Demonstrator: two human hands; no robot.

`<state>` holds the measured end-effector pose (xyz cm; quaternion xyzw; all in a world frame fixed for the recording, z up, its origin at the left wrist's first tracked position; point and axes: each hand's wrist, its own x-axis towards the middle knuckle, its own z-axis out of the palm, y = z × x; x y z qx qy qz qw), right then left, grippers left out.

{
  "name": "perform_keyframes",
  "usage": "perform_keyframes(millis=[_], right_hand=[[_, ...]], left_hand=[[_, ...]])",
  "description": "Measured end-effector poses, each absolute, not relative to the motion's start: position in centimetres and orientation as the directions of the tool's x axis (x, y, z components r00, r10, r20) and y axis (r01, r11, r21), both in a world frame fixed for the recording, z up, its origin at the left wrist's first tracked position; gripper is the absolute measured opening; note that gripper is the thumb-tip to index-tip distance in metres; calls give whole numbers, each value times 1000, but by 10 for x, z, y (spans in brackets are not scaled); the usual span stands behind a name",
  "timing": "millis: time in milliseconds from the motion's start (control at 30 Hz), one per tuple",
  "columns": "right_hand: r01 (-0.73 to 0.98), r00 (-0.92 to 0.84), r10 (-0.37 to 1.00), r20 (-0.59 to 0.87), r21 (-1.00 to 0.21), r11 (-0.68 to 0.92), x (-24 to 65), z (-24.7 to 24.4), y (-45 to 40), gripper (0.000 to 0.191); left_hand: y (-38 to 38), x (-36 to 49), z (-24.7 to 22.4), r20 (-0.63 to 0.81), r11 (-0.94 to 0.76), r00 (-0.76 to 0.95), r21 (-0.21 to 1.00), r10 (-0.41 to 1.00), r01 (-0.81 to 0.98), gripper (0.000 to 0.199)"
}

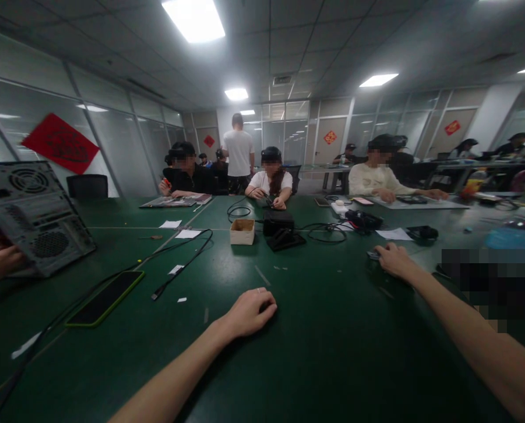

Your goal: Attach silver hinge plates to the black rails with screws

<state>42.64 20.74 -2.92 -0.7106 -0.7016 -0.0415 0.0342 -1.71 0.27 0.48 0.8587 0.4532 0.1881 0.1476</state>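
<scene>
My left hand rests on the green table in the middle of the view. A ring shows on one finger, and the fingers are curled in loosely with nothing visible in them. Farther off to the right, my right hand is stretched out with its fingers around a small dark grey object at the tabletop. Most of that object is hidden by the fingers, so its kind does not show.
A phone with a green edge and a black USB cable lie to the left. A co-worker's hand touches a computer case. Ahead stand a small box and a black device. Several people sit opposite.
</scene>
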Motion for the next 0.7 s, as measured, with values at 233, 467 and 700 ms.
perform_keyframes(millis=[233,467,700], right_hand=[[999,35,991,128,14,-37,426,-32,208,45],[999,31,993,112,-1,-32,427,-30,209,38],[999,38,987,156,-10,-37,430,-35,211,43]], left_hand=[[8,-17,1,201,-553,522,431,829,713,18],[8,-18,2,196,-557,529,431,826,710,19],[9,-19,-2,212,-568,534,438,818,697,20]])
